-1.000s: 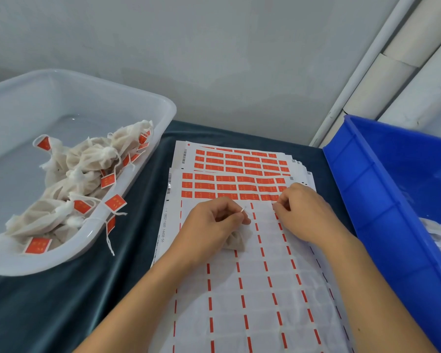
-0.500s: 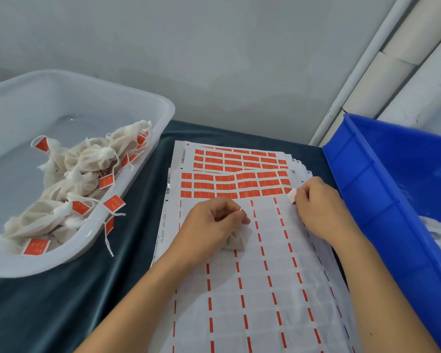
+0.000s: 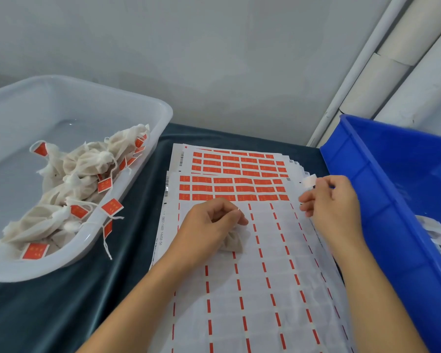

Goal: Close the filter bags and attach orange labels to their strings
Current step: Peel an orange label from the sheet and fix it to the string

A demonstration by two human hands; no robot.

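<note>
**A:** So your left hand (image 3: pixel 210 225) is parked on the label sheet (image 3: pixel 252 289), curled around a little filter bag (image 3: pixel 233 242). The bag pokes out on the near right side of your palm and lies right on the used-up part of the sheet. Thumb and forefinger are pinched together on something thin and white, probably the bag's string (image 3: pixel 238 209), though it's tiny so don't quote me.

**B:** And your right hand (image 3: pixel 334 202)?

**A:** Further right and a bit farther away, at the right edge of the sheet, just beside the blue bin (image 3: pixel 382 200). Its fingers are closed on a small pale piece, which looks like a peeled label (image 3: pixel 310 180) seen from the white back. It sticks up past your fingertips on the far side. Your two hands are apart, with a few columns of bare backing between them.

**B:** Where are the orange labels?

**A:** There are three full rows (image 3: pixel 232 188) just beyond your left hand, and more on the sheet (image 3: pixel 237 161) tucked underneath at the far end.

**B:** And the finished ones?

**A:** They're heaped in the clear tub (image 3: pixel 127 103) on the left of the tabletop (image 3: pixel 61 301), as a pile of tied bags (image 3: pixel 87 171) with orange tags, a couple hanging over its near rim. Some white stuff shows in the blue bin too, but I can't tell what.
</note>
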